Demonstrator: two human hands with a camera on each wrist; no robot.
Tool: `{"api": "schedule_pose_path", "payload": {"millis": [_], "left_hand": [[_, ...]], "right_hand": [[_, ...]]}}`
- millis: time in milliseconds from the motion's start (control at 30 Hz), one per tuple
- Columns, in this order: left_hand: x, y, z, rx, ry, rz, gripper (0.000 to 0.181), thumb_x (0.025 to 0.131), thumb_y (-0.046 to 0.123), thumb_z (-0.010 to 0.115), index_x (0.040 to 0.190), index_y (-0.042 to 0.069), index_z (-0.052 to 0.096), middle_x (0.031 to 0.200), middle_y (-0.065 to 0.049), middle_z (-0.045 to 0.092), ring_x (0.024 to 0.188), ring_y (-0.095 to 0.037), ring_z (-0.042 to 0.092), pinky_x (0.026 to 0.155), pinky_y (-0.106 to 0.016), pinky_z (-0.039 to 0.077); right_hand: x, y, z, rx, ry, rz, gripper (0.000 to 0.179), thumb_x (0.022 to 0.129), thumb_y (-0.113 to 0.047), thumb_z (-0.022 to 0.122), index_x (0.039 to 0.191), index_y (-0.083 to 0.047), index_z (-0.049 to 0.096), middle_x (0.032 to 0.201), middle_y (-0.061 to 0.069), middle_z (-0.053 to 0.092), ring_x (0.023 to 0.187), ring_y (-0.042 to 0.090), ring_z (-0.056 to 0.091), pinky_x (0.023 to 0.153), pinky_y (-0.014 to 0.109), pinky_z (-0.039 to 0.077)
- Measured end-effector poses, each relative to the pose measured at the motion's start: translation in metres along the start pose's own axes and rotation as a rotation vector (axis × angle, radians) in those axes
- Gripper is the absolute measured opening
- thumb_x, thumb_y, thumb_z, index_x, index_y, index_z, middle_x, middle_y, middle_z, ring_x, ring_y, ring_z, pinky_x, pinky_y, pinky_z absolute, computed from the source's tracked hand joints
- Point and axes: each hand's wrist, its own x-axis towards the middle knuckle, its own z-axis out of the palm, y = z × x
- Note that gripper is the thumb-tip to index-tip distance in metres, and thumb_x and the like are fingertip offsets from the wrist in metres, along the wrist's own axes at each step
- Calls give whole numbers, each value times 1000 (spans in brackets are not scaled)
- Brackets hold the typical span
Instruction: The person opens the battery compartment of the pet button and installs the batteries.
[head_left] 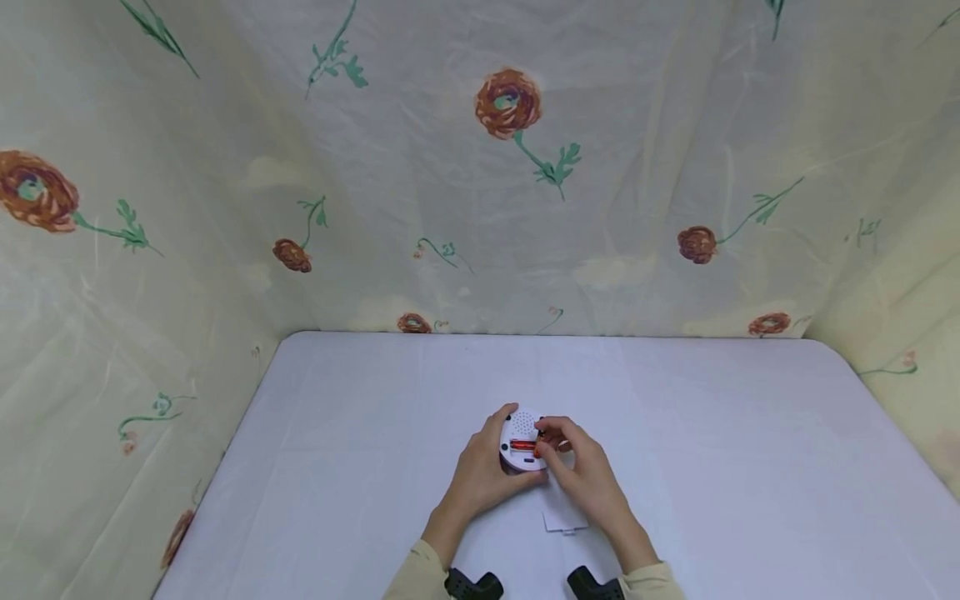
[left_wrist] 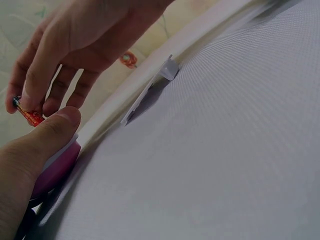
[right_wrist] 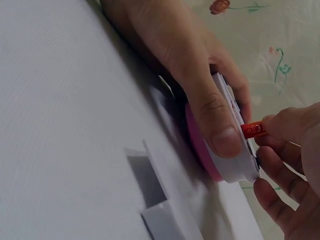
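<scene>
My left hand (head_left: 480, 471) grips a round white device (head_left: 523, 422) by its sides, its perforated back facing up. A pink lower part (right_wrist: 199, 142) shows along its edge in the right wrist view. One red battery (head_left: 522, 445) lies in the slot below the speaker holes. Thumb and fingertip of my right hand (head_left: 588, 475) pinch another red battery (right_wrist: 251, 130), with one end right at the device's back. A thin white battery cover (head_left: 566, 527) with a tab is on the table, close under my right hand.
A white-covered table (head_left: 360, 433) spreads out around both hands. Behind it and at the sides hangs a flower-printed curtain (head_left: 615, 167). Black wrist cameras (head_left: 474, 585) sit at both sleeves, near the table's front.
</scene>
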Motion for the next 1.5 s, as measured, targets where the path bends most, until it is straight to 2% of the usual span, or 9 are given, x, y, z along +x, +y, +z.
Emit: {"api": "schedule_pose_path", "payload": {"millis": [167,467,700,967,1100,1367,1500], "left_hand": [[1,-1,0,6,-1,8,100,66,63,74,146,24,29,137,0,51,105,-16,58,83,-34,49],[1,-3,2,8,-4,12,100,67,65,73,146,24,29,138,-1,51,107,-16,58,85,-35,49],[1,-2,1,8,5,34,97,68,62,74,145,23,30,138,-2,51,108,-17,59,85,-36,49],[1,-2,0,-1,-4,9,97,68,64,73,145,25,30,138,-1,51,107,-18,58,84,-35,49],[0,-2,1,-8,-6,7,96,69,65,71,145,26,30,138,-1,51,107,-18,59,84,-36,49],[0,-1,1,21,14,39,94,70,55,76,145,23,31,134,-2,54,106,-21,60,83,-36,50],[0,-2,1,33,15,31,94,70,52,77,146,24,30,134,-1,54,105,-20,59,82,-35,50]], "right_hand": [[0,-1,2,-27,10,-18,27,86,-5,66,112,-12,61,93,-5,64,85,3,57,76,29,50],[-2,-1,4,-68,37,-78,29,84,-3,68,111,-10,61,95,-2,65,85,6,56,76,34,49],[-2,-2,6,-148,43,-130,29,82,-4,71,109,-12,62,102,-3,66,88,8,55,76,31,46],[-1,-5,6,-111,22,-75,17,91,-12,61,107,-17,63,100,-7,65,91,4,53,80,30,45],[-1,-5,8,-74,16,-58,13,92,-14,60,104,-17,65,98,-9,66,93,5,55,82,30,46],[-1,-4,17,-114,90,-169,13,82,-9,71,92,-18,71,93,-10,64,90,9,56,79,30,43],[-1,-7,22,-142,105,-157,14,79,-9,74,90,-18,72,94,-7,62,90,12,53,78,35,41]]}}
